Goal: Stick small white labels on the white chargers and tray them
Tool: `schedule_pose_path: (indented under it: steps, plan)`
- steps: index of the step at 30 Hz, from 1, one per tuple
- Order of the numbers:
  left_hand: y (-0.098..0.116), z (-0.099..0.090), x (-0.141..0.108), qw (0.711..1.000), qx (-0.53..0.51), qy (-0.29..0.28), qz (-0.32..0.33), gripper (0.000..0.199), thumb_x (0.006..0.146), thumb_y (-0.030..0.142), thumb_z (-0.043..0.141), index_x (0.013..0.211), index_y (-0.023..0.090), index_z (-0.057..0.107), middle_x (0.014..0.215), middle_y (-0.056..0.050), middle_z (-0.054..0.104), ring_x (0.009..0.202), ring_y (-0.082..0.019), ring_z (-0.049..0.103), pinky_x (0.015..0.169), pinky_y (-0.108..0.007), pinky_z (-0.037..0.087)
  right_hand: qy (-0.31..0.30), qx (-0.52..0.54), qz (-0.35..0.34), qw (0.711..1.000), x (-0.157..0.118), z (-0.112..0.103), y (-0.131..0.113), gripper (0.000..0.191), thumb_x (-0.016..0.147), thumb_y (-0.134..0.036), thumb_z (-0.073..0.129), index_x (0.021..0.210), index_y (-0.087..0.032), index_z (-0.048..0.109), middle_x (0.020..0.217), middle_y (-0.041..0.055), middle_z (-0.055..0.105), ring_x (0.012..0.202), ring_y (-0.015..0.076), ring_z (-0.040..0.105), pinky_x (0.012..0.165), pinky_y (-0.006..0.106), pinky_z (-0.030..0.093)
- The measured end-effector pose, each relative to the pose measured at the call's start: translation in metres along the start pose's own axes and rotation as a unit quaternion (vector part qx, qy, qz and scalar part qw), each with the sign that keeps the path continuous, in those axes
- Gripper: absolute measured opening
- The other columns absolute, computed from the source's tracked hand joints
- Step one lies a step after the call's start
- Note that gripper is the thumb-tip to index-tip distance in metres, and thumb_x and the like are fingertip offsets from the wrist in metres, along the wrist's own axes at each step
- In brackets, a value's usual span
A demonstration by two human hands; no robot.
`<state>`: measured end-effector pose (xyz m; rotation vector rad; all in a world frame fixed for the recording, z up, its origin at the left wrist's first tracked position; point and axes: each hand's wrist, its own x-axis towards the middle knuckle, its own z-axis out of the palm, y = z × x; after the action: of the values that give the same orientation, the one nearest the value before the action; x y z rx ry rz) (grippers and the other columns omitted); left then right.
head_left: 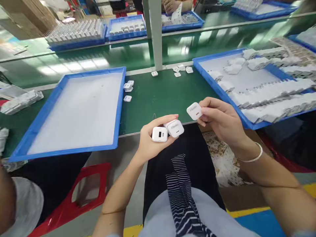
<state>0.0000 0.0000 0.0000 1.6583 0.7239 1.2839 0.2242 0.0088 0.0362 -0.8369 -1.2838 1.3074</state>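
Observation:
Two white charger blocks sit side by side in my left hand, at the table's front edge. The left block shows a dark wide port and a small one; the other shows grey lettering and one slot. Between the thumb and fingers of my right hand is a white square plate with lettering and a small slot, apart from the blocks. Small white plates lie beside the left tray, and several more lie near the metal post.
A blue-rimmed tray with a bare white liner is at the left. Another blue tray at the right holds rows of white parts. A metal post rises behind the green table. A person sits at the far left beside a red stool.

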Motion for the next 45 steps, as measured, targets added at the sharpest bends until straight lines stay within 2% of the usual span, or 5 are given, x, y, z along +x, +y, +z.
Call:
schedule_pose_path:
  steps: [4,8,14,33,45]
  plan:
    - [-0.002,0.004,0.0,0.997,0.064,0.025,0.025,0.048,0.074,0.014,0.083,0.12,0.021,0.071,0.124,-0.009,0.074,0.112,-0.022,0.072,0.102,-0.035,0.058,-0.069,-0.079,0.031,0.994,-0.004,0.007,-0.008,0.017,0.096,-0.026,0.064,0.081,-0.019,0.066,0.069,-0.0026,0.052,0.06,0.0089,0.045,0.054,0.025,0.033]
    - [-0.001,0.004,0.004,0.992,0.119,0.001,0.038,0.047,0.076,0.018,0.082,0.121,0.021,0.07,0.124,-0.008,0.074,0.11,-0.022,0.072,0.1,-0.035,0.058,-0.124,-0.204,0.006,0.971,-0.007,0.019,-0.017,0.013,0.095,-0.023,0.065,0.084,-0.019,0.07,0.077,0.0002,0.063,0.071,0.0119,0.054,0.063,0.027,0.04]
    - [0.001,0.006,0.009,0.99,0.133,-0.029,0.037,0.039,0.08,0.02,0.079,0.118,0.017,0.07,0.122,-0.009,0.074,0.107,-0.02,0.072,0.097,-0.031,0.058,-0.145,-0.318,-0.102,0.931,0.003,0.024,-0.018,0.009,0.09,-0.017,0.069,0.083,-0.021,0.075,0.083,0.0007,0.045,0.076,0.0132,0.046,0.067,0.029,0.039]
    - [0.005,0.005,0.01,0.986,0.157,-0.05,0.03,0.033,0.081,0.012,0.074,0.113,0.018,0.068,0.115,-0.006,0.075,0.099,-0.018,0.071,0.089,-0.03,0.057,-0.214,-0.331,-0.058,0.917,0.017,0.022,-0.022,0.012,0.093,-0.023,0.066,0.083,-0.021,0.073,0.087,0.002,0.045,0.078,0.0146,0.047,0.07,0.031,0.04]
    - [0.002,0.005,0.009,0.98,0.187,-0.067,0.023,0.032,0.081,0.01,0.072,0.111,0.018,0.067,0.11,-0.004,0.075,0.095,-0.015,0.07,0.084,-0.026,0.055,-0.225,-0.405,-0.034,0.886,0.02,0.025,-0.029,0.019,0.093,-0.026,0.063,0.079,-0.018,0.071,0.085,0.002,0.048,0.074,0.0139,0.048,0.065,0.031,0.038]
